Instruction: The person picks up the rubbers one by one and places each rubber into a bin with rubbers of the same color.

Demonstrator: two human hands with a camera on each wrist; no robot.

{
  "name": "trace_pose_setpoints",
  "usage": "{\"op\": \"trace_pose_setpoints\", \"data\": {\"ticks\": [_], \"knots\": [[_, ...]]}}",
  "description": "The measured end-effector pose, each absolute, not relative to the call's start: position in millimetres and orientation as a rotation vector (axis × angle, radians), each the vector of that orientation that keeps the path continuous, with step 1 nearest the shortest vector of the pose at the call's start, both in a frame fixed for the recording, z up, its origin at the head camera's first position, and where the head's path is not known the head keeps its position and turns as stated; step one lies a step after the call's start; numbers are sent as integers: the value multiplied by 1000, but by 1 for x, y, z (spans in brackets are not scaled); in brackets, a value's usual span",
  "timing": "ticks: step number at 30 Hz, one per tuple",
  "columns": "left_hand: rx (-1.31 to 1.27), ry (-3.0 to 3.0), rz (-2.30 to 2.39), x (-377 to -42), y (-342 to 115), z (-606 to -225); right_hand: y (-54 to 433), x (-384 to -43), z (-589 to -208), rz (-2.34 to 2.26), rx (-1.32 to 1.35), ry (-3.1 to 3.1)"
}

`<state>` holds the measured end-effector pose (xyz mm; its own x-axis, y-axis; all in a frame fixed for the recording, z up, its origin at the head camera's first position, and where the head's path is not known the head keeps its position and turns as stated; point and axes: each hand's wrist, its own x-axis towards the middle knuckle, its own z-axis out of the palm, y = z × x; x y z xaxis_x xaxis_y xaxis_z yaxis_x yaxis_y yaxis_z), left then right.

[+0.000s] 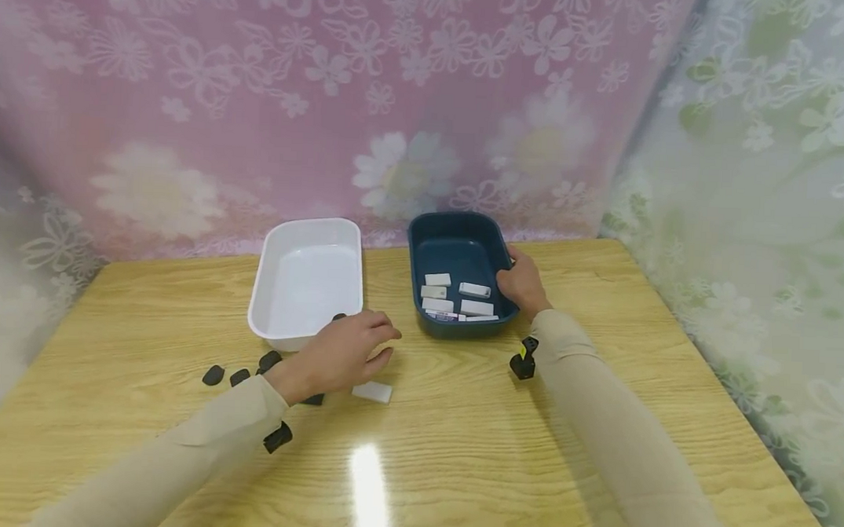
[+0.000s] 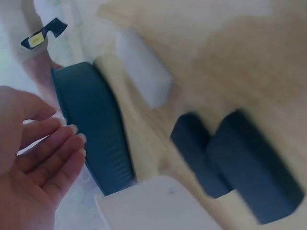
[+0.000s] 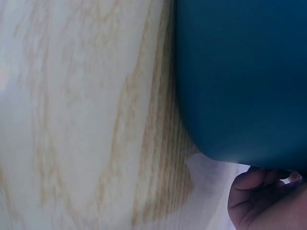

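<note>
My left hand [image 1: 345, 355] hovers over the table in front of the white tub [image 1: 306, 284]. Its fingers are loosely bent, and the left wrist view shows nothing between them. Just below the thumb lies a white block [image 1: 371, 392], apart from the hand. Beneath and left of the wrist are several black pieces [image 1: 213, 375], partly hidden by it. My right hand [image 1: 523, 284] grips the right rim of the dark blue tub [image 1: 454, 328]. Inside that tub, at its near end, several small white blocks [image 1: 477, 308] lie in loose rows.
Both tubs stand side by side near the back of the wooden table [image 1: 442, 453], with a strip of wood between them. A flowered pink curtain [image 1: 294, 116] hangs behind. On the right is a pale flowered curtain [image 1: 772, 192].
</note>
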<state>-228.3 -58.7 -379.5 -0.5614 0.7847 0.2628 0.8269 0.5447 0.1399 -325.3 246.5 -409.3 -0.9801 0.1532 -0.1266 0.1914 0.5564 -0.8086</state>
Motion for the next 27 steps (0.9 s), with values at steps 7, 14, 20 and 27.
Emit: {"op": "trace_pose_setpoints", "data": {"ticks": [7,14,20,27], "knots": [[-1535,-2755,-209,-215,-69,-385,248,-327,-408,-1449,281,2708],[-1593,-2771,-163,-210,-75,-395,248,-327,-409,-1442,287,2730],[-1578,-2780,-183,-212,-75,-401,249,-325,-409,-1446,268,2733],[-1550,-2844,-280,-215,-74,-404,248,-325,-411,-1442,265,2739]]}}
